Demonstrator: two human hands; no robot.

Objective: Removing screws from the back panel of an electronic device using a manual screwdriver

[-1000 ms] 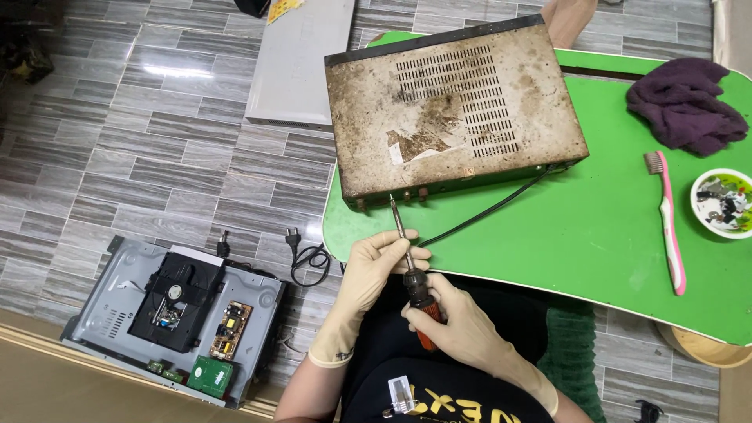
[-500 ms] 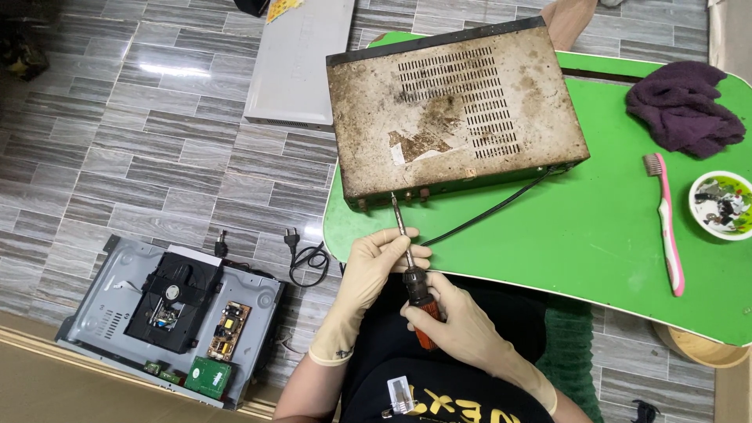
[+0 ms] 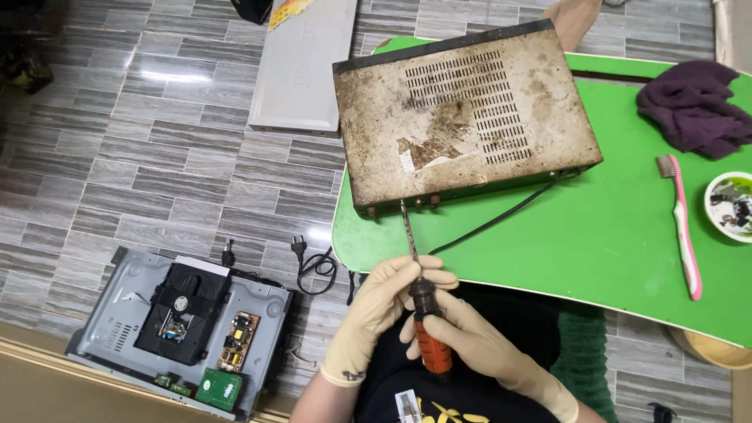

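A dirty, rust-stained metal device case (image 3: pixel 462 117) with vent slots lies on a green table (image 3: pixel 564 251). A screwdriver (image 3: pixel 419 290) with an orange and black handle has its tip at the case's rear panel. My right hand (image 3: pixel 470 345), in a cream glove, grips the handle. My gloved left hand (image 3: pixel 384 301) holds the shaft just above the handle. A black cable (image 3: pixel 493 219) runs from the case's back over the table.
On the table's right lie a purple cloth (image 3: pixel 693 106), a pink toothbrush (image 3: pixel 681 227) and a small white bowl (image 3: pixel 728 205). An opened disc player chassis (image 3: pixel 184 329) with circuit boards, a plug cord (image 3: pixel 309 262) and a grey cover panel (image 3: pixel 305 66) lie on the tiled floor.
The hands and screwdriver stay at the case's rear panel with only slight shifting. Nothing else has moved.
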